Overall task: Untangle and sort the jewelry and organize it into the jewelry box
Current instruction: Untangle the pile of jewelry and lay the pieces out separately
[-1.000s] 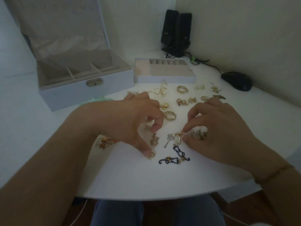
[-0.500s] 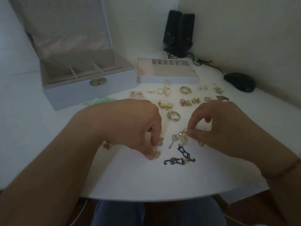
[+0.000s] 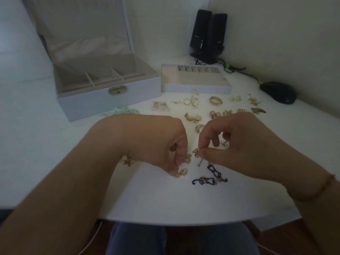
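Gold earrings and rings (image 3: 215,101) lie scattered across the white table (image 3: 165,203). My left hand (image 3: 158,142) pinches a pale bead earring (image 3: 181,172) against the tabletop. My right hand (image 3: 244,142) pinches a small gold earring (image 3: 196,151) lifted just above the table, with a silver pin (image 3: 200,162) hanging under it. Two dark blue cat-shaped earrings (image 3: 209,178) lie just in front of both hands. The open white jewelry box (image 3: 103,96) stands at the back left, and its removable tray (image 3: 195,88) sits beside it to the right.
Two black speakers (image 3: 208,36) with cables stand in the back corner. A black mouse (image 3: 277,92) lies at the far right. A pale green piece (image 3: 121,111) lies by the box's front. The table's front edge curves close to my lap.
My right hand has lifted the small gold earring off the table and moved it left toward my left hand. My left hand stays on the bead earring.
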A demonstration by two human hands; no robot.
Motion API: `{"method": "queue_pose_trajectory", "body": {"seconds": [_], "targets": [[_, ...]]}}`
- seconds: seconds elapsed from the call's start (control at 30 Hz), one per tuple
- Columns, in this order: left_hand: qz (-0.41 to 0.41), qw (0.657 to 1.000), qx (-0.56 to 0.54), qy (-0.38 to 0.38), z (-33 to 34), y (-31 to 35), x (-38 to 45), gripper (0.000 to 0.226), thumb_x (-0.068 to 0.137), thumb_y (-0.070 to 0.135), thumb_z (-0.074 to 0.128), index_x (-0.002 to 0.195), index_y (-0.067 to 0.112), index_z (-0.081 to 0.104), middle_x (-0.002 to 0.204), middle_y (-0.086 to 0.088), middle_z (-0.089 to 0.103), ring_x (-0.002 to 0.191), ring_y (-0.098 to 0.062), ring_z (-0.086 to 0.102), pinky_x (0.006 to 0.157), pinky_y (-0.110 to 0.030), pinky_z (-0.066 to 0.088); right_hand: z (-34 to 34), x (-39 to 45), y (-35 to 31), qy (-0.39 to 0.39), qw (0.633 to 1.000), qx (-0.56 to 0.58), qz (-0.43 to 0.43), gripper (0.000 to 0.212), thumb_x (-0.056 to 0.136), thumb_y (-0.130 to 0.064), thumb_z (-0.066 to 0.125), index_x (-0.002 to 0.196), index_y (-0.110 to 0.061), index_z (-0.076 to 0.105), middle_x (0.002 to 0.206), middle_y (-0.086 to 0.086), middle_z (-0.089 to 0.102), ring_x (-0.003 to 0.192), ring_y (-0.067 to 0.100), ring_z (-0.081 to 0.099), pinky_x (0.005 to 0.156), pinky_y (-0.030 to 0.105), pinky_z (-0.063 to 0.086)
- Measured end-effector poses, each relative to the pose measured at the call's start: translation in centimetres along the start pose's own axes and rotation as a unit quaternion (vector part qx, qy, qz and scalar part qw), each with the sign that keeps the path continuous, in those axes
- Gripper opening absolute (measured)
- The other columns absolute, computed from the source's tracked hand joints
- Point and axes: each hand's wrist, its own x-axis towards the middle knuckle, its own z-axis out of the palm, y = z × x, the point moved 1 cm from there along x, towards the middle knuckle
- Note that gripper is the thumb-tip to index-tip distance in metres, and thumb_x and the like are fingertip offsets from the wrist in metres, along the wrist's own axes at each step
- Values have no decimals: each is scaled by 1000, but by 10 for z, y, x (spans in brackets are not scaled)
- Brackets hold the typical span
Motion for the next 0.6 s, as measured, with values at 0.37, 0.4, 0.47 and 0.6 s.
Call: {"method": "queue_pose_trajectory", "body": {"seconds": [0.37,0.4,0.47,0.6], "targets": [[-19,999,24,13,-3,-2,0,21,69,49,82,82,36,72,95,13,66,92,-6,63,84,-36,54,5,3,0,-18,999,14,24,9,73,-29,74,68,-34,69,66,-29,59,62,10,55,60,5,40],[-11,1000,17,9,-2,-2,1,19,71,47,82,82,34,73,93,12,68,90,-7,64,84,-36,54,6,3,-1,-22,999,16,24,9,74,-28,74,68,-34,69,66,-30,59,60,9,54,60,5,40],[3,1000,3,-5,-1,-4,2,15,73,41,82,82,31,75,87,9,70,86,-11,66,83,-39,55,7,4,-2,-34,999,21,22,12,75,-26,74,67,-33,69,63,-34,57,58,7,52,56,5,40],[23,1000,-17,-6,-1,-5,4,10,76,37,80,83,30,76,85,5,69,81,-10,63,80,-33,54,10,8,-3,-40,999,20,15,11,76,-25,74,68,-31,70,61,-36,56,61,15,54,58,8,43]]}}
